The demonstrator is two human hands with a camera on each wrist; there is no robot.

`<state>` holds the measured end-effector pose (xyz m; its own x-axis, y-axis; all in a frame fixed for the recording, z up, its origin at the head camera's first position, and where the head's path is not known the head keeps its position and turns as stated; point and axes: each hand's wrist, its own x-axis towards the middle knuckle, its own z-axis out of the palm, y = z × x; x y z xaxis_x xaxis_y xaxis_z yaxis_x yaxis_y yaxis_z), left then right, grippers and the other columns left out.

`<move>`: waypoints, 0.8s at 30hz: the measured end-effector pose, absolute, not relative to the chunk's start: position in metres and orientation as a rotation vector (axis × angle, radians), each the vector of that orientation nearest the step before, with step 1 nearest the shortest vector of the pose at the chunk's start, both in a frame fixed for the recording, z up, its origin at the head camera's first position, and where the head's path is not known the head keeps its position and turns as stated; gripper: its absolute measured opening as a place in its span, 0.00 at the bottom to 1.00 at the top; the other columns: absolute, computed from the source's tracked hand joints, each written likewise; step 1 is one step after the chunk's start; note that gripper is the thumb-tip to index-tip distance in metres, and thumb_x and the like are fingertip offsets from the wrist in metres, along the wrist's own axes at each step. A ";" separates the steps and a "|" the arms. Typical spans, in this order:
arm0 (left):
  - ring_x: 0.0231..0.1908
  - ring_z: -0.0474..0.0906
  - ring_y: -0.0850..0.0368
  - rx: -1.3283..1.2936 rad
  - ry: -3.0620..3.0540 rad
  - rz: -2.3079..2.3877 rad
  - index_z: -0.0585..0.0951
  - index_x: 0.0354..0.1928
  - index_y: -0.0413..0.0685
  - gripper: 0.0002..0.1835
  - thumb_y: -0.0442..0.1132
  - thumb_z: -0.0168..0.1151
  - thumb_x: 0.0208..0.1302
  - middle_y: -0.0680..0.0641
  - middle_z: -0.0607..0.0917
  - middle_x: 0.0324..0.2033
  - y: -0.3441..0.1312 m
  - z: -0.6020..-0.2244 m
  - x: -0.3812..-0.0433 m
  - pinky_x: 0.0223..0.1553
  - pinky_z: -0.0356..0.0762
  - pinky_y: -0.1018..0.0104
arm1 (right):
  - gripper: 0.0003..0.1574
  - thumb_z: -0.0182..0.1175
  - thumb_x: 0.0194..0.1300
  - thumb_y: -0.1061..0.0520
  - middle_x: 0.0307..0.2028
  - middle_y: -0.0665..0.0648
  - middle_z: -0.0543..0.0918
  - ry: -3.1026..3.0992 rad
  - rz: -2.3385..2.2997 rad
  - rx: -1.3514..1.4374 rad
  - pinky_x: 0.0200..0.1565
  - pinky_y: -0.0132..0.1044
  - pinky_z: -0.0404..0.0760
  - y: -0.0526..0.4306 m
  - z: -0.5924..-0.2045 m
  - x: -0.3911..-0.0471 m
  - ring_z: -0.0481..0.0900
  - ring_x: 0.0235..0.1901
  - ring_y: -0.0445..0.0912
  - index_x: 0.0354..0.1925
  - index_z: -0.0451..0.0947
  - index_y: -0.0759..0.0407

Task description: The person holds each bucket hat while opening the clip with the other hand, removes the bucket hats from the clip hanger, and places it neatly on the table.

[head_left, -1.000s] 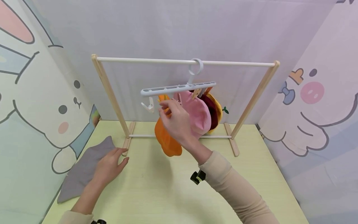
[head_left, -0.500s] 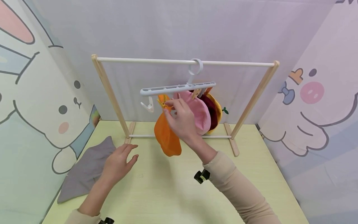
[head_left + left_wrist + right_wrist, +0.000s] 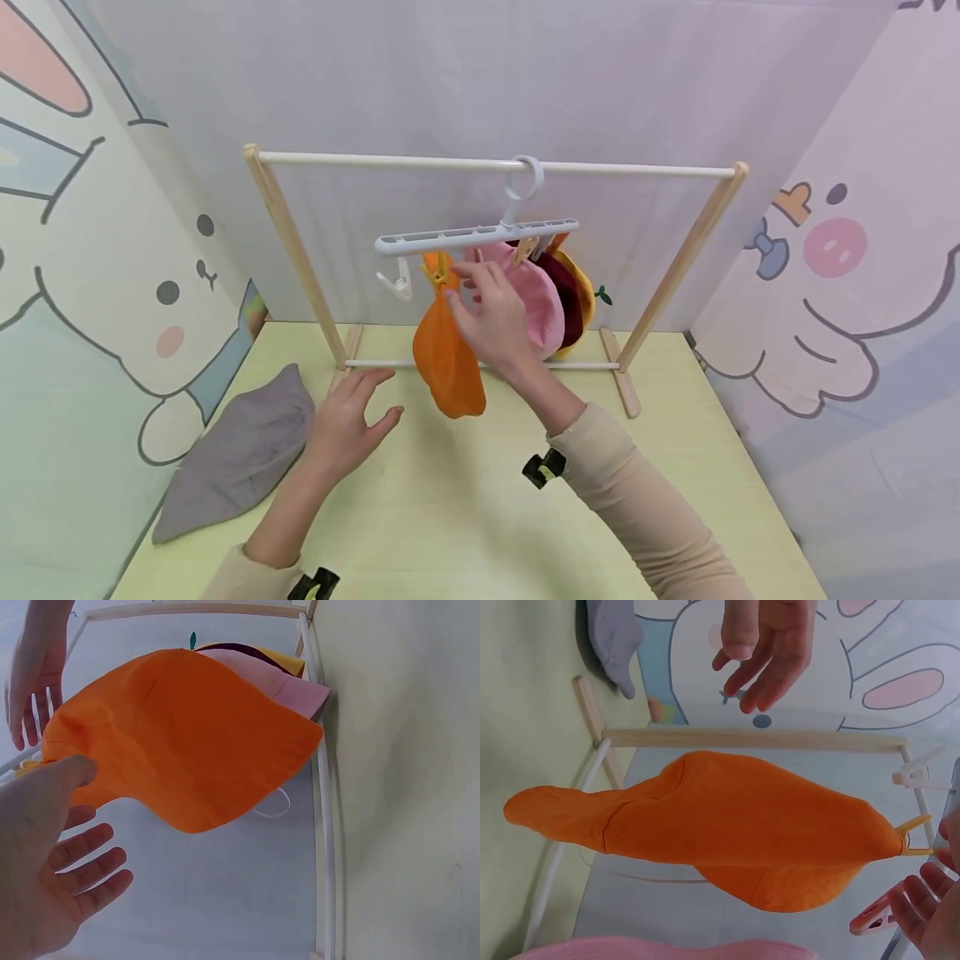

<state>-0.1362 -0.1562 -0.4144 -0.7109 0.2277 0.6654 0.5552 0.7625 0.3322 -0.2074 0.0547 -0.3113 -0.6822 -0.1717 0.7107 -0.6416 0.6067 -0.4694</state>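
Note:
An orange bucket hat [image 3: 448, 358] hangs from a yellow clothes clip [image 3: 438, 268] under the grey clip hanger [image 3: 450, 242]. My right hand [image 3: 491, 312] is just right of that clip, fingers loosely bent and holding nothing; the right wrist view shows its fingertips close to the clip. My left hand [image 3: 345, 425] is in the air left of the orange hat, thumb and fingers spread, not touching it. Behind hang a pink hat [image 3: 546, 312], a dark red hat [image 3: 573, 308] and a yellow hat [image 3: 588, 304], partly hidden by one another.
The hanger's ring hooks over the white top rail [image 3: 390, 160] of a wooden rack. A white clip [image 3: 397, 282] hangs at the hanger's left end, nothing in it. On the table's left side lies a grey hat [image 3: 236, 454]. Printed cloth walls stand around the table.
My right hand has come off the yellow clip, shifting slightly right, so the clip and hat show more. My left hand has moved right and its fingers have spread, from beside the grey hat.

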 end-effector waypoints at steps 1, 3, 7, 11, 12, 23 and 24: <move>0.44 0.77 0.48 -0.594 -2.325 -0.714 0.78 0.47 0.42 0.25 0.40 0.71 0.43 0.46 0.80 0.42 -0.154 -0.414 -0.137 0.43 0.74 0.55 | 0.16 0.59 0.60 0.56 0.41 0.57 0.77 -2.210 0.985 0.634 0.41 0.30 0.78 0.055 -0.311 -0.208 0.78 0.39 0.44 0.47 0.76 0.60; 0.45 0.77 0.48 -0.607 -2.296 -0.736 0.78 0.47 0.41 0.26 0.39 0.71 0.42 0.45 0.80 0.43 -0.150 -0.414 -0.138 0.46 0.72 0.55 | 0.17 0.59 0.60 0.56 0.41 0.57 0.77 -2.212 0.995 0.628 0.42 0.30 0.78 0.056 -0.311 -0.209 0.78 0.39 0.44 0.48 0.75 0.60; 0.47 0.76 0.47 -0.581 -2.283 -0.762 0.77 0.49 0.41 0.28 0.39 0.72 0.41 0.44 0.80 0.44 -0.142 -0.414 -0.137 0.48 0.72 0.56 | 0.18 0.60 0.60 0.56 0.41 0.57 0.77 -2.210 1.015 0.622 0.42 0.34 0.79 0.059 -0.311 -0.211 0.78 0.39 0.45 0.49 0.75 0.59; 0.47 0.75 0.46 -0.534 -2.295 -0.785 0.77 0.50 0.41 0.29 0.40 0.72 0.42 0.43 0.79 0.46 -0.134 -0.410 -0.136 0.48 0.72 0.55 | 0.19 0.60 0.60 0.55 0.41 0.56 0.77 -2.213 1.026 0.620 0.42 0.38 0.79 0.061 -0.313 -0.213 0.77 0.39 0.45 0.49 0.75 0.59; 0.47 0.75 0.46 -0.526 -2.297 -0.788 0.76 0.50 0.40 0.29 0.40 0.72 0.42 0.43 0.79 0.46 -0.132 -0.409 -0.136 0.48 0.72 0.54 | 0.19 0.61 0.60 0.55 0.41 0.56 0.78 -2.216 1.028 0.619 0.42 0.38 0.79 0.061 -0.313 -0.214 0.77 0.39 0.45 0.50 0.75 0.59; 0.50 0.73 0.49 -0.467 -2.308 -0.849 0.74 0.54 0.40 0.35 0.43 0.73 0.41 0.44 0.77 0.49 -0.112 -0.399 -0.140 0.48 0.74 0.55 | 0.21 0.60 0.60 0.55 0.43 0.58 0.78 -2.237 1.041 0.646 0.43 0.36 0.78 0.065 -0.312 -0.217 0.79 0.40 0.47 0.51 0.74 0.60; 0.50 0.74 0.49 -0.467 -2.300 -0.852 0.74 0.54 0.40 0.35 0.43 0.73 0.41 0.44 0.77 0.49 -0.110 -0.398 -0.141 0.48 0.74 0.56 | 0.21 0.60 0.60 0.55 0.43 0.58 0.78 -2.233 1.036 0.650 0.43 0.36 0.79 0.066 -0.312 -0.217 0.79 0.40 0.47 0.51 0.74 0.60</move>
<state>-0.1405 -0.1099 -0.3985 -0.7362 0.1047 0.6686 0.5151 0.7275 0.4533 -0.2173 0.0659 -0.3123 -0.7088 -0.1815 0.6817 -0.6377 0.5782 -0.5090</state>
